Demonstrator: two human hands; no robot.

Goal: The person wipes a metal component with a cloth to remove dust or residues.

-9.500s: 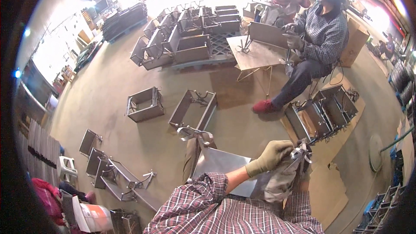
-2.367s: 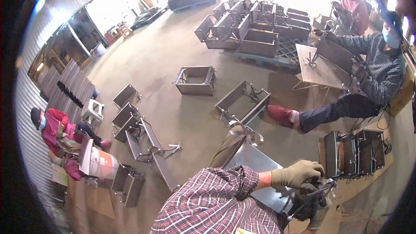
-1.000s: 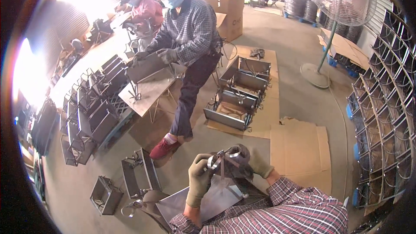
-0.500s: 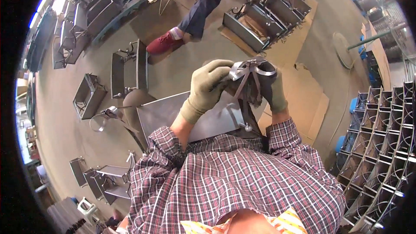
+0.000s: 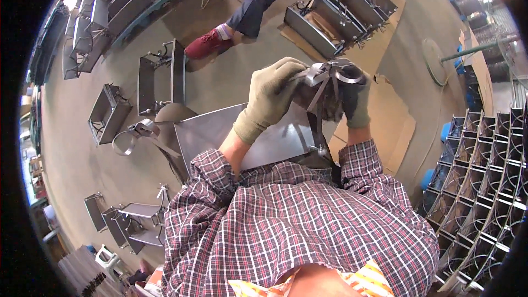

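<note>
A shiny grey bow (image 5: 330,72), with two loops and strips hanging below it, is between my gloved hands. My left hand (image 5: 270,94) is closed, its fingers pinching at the bow's left loop. Wrapped round the right loop from the other side is my right hand (image 5: 356,96), its fingers partly hidden behind the bow. From the bow a dark strip runs down to the end of a flat grey metal panel (image 5: 242,135) lying across my lap. A similar bow (image 5: 146,130) stands at the panel's left end. Whether the bows are ribbon or metal I cannot tell.
Grey metal pieces like this one (image 5: 160,80) stand on the floor to the left. More (image 5: 313,30) sit on cardboard (image 5: 399,121) ahead. A co-worker's red shoe (image 5: 204,44) is near. Stacked metal racks (image 5: 478,187) rise at the right.
Both hands have shifted slightly up and to the right together with the bow. The panel has tilted a little on my lap. The grip looks much the same.
</note>
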